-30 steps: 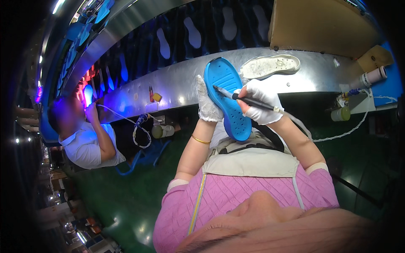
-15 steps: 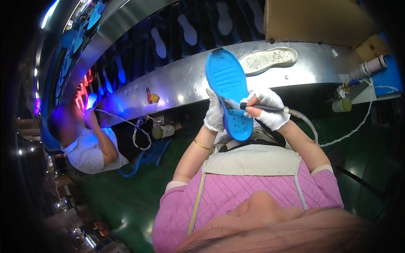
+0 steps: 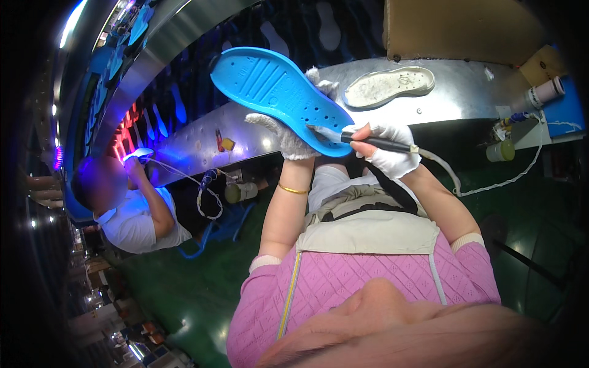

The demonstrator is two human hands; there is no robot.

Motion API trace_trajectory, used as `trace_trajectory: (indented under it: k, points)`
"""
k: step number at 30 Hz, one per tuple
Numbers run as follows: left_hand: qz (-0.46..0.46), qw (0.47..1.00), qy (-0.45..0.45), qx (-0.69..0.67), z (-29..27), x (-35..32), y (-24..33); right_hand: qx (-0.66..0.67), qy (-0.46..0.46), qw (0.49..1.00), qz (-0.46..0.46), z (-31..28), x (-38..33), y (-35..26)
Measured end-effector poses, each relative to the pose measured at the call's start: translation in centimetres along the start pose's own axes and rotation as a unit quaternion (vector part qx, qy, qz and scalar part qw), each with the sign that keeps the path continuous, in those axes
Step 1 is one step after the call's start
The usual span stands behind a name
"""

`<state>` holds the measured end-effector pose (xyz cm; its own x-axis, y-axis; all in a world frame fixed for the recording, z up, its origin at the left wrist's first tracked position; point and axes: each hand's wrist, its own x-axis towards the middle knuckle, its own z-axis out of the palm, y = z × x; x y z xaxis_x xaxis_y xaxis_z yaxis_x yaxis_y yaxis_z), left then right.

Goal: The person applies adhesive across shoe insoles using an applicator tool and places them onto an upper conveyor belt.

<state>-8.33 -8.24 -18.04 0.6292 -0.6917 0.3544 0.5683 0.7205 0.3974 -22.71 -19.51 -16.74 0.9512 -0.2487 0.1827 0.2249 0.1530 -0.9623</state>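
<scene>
Bright blue moulded foam/rubber shoe sole (image 3: pixel 279 98), tread side up w/ small round holes near the heel end, is held up in the air above the curved shiny metal bench (image 3: pixel 454 92), tilted so the toe end points up-left. Left hand (image 3: pixel 288 132), in a white knit glove, is closed on the sole's lower edge from beneath, fingers wrapped under and thumb side at the rim. Right hand (image 3: pixel 389 150), also white-gloved, is pinched shut round a thin black pen-like tool (image 3: pixel 368 142) w/ a whitish cord (image 3: pixel 491 184) trailing off to the right; the tool's pale tip touches the sole's heel edge. Looks light, and prob. bendy along its length but firm enough to keep shape when held at one side. Surface appears matte, so gloved grip shouldn't slip much. Best hold is prob. mid-edge or heel rim from underneath, as now, keeping the worked edge free. On the bench behind lies a pale grey-white worn-looking sole (image 3: pixel 389 86), apart from the blue one. At left another person in a white shirt (image 3: pixel 138 218) works under blue-violet light.
</scene>
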Motion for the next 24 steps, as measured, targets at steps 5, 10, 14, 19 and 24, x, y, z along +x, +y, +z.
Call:
trace_trajectory:
  k: [5, 10, 14, 19, 24]
  points:
    - [0.026, 0.995, -0.090, -0.014, -0.2, 1.3, 0.8, 0.159, -0.052, 0.977, 0.135, -0.7, 0.4, 0.1]
    - [0.012, 0.992, -0.122, 0.005, -1.8, 1.3, 1.9, 0.077, 0.019, 0.995, 0.063, -1.0, 0.7, 1.4]
    - [-0.019, 0.996, -0.080, 0.036, -4.0, 0.6, 2.7, 0.029, -0.028, 0.999, 0.002, -0.9, 1.5, 2.0]
    - [-0.055, 0.974, -0.023, 0.220, -4.6, 1.5, 3.4, 0.102, -0.107, 0.971, 0.187, -3.4, 3.3, 1.2]
    - [-0.170, 0.915, -0.023, 0.366, -0.1, 4.0, 3.2, -0.026, -0.052, 0.998, -0.022, -3.4, 3.3, 1.5]
